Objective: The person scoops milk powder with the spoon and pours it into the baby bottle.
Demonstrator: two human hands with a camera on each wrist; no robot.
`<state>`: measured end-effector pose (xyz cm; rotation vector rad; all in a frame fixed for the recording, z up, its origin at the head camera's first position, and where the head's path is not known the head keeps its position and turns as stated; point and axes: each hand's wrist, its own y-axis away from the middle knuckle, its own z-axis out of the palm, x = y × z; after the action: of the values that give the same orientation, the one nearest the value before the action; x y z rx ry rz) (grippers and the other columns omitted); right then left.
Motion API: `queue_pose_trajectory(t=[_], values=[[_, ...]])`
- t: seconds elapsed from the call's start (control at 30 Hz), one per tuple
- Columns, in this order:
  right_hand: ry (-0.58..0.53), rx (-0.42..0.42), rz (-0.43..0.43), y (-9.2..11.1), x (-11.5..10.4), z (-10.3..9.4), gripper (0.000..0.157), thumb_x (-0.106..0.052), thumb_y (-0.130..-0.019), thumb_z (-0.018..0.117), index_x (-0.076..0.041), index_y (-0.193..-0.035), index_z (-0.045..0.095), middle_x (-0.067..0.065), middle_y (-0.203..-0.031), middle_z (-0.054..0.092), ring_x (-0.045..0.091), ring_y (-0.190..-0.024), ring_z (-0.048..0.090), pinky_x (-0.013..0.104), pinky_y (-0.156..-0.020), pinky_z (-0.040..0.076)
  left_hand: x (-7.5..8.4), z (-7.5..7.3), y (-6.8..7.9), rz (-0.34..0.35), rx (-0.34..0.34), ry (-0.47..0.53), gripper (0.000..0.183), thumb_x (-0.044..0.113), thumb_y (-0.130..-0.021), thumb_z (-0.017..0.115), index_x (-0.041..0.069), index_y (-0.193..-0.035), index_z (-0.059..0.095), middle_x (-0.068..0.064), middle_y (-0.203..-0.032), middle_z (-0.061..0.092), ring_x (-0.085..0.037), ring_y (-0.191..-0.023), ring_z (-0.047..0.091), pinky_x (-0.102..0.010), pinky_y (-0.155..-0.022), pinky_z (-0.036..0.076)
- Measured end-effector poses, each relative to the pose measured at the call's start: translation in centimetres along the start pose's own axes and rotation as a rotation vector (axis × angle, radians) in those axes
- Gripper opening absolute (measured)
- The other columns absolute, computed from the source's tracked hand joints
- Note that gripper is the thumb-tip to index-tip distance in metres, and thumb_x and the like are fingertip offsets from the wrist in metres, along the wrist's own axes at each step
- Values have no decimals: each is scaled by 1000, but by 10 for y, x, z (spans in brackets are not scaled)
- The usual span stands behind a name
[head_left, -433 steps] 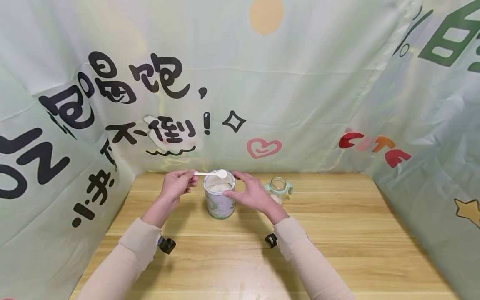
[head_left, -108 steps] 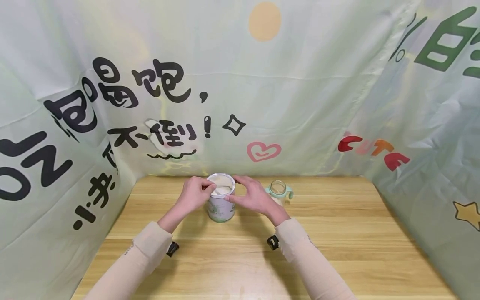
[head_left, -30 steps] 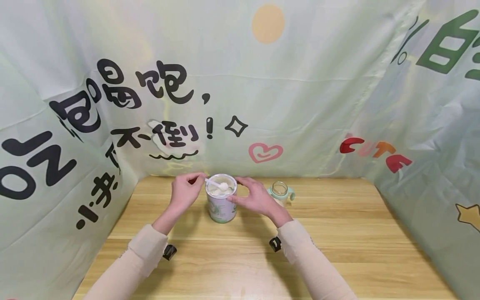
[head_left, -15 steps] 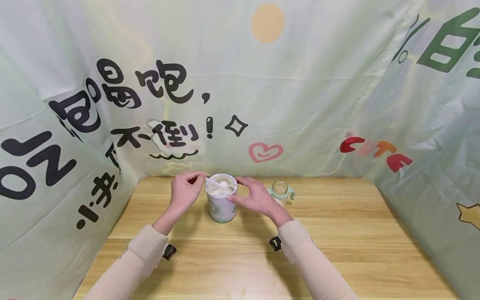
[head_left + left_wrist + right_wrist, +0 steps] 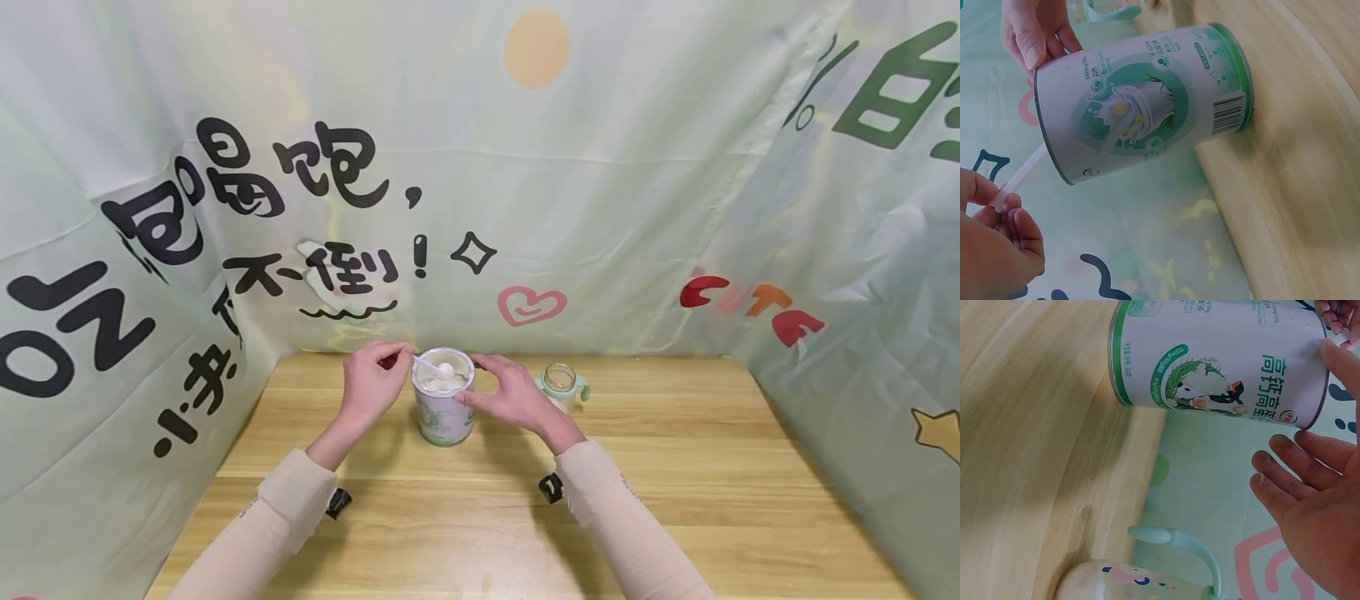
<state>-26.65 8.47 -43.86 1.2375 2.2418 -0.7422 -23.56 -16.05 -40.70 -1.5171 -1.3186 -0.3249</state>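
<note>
A white milk powder can (image 5: 444,421) with green print stands upright, its lid off and pale powder inside. My left hand (image 5: 372,379) pinches the handle end of a white measuring scoop (image 5: 431,365), just left of the can. The scoop slants down over the can's mouth, its bowl heaped with powder; in the left wrist view the rim hides the bowl, leaving the handle (image 5: 1025,169) in sight. My right hand (image 5: 517,393) holds the can at its top right, thumb on the near side and forefinger at the rim; the other fingers spread clear of it in the right wrist view.
Behind my right hand stands an uncapped baby bottle (image 5: 559,379) with mint-green handles and pale contents low down. The wooden table (image 5: 480,517) meets a printed cloth backdrop (image 5: 622,225) behind and at both sides. A small black camera (image 5: 339,503) sits under the left wrist.
Earlier the scoop was level over the rim; later my left fingers were at the can's mouth. They have since moved back left, the scoop's heaped bowl showing. Over the last second almost nothing moves.
</note>
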Motion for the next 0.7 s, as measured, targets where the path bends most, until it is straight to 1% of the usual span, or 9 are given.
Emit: queue_pose_trajectory(t=[0.17, 0.3, 0.4, 0.53, 0.6, 0.7], values=[[4, 0, -5, 0, 0, 0, 76, -47, -90, 81, -9, -150, 57, 13, -144, 65, 32, -134, 61, 53, -112, 50, 0, 0, 0, 13, 6, -7, 13, 12, -92, 73, 7, -93, 85, -8, -79, 73, -14, -71, 59, -16, -63, 45], [8, -3, -3, 1, 0, -1, 76, -48, -90, 81, -8, -151, 57, 13, -144, 65, 32, -134, 61, 53, -113, 50, 0, 0, -1, -23, 0, -1, 15, 12, -93, 73, 5, -97, 85, -10, -83, 75, -14, -73, 60, -17, -64, 46], [6, -2, -5, 0, 0, -1, 76, -47, -90, 81, -8, -150, 57, 13, -143, 66, 32, -133, 62, 53, -112, 50, -1, -1, -1, -82, -4, 12, 16, 14, -95, 73, 4, -101, 84, -12, -85, 77, -13, -72, 61, -17, -63, 47], [4, -6, 0, 1, -1, -1, 76, -47, -90, 81, -9, -150, 57, 13, -143, 66, 32, -133, 62, 53, -112, 50, -3, -3, -3, -182, 1, 40, 18, 17, -95, 74, 4, -103, 84, -13, -86, 78, -9, -69, 60, -17, -62, 47], [2, -8, 6, 1, -2, -1, 76, -48, -90, 81, -9, -150, 57, 14, -143, 65, 32, -133, 61, 54, -112, 50, -5, -4, -5, -243, 5, 59, 19, 19, -95, 75, 4, -103, 84, -12, -85, 79, -7, -68, 58, -18, -61, 47], [-2, -6, 7, 2, -2, -1, 77, -47, -90, 81, -7, -150, 57, 15, -143, 65, 33, -133, 62, 54, -112, 50, -7, -5, -7, -359, -6, 119, 20, 19, -96, 75, 3, -105, 84, -10, -84, 78, -5, -66, 56, -18, -59, 46]])
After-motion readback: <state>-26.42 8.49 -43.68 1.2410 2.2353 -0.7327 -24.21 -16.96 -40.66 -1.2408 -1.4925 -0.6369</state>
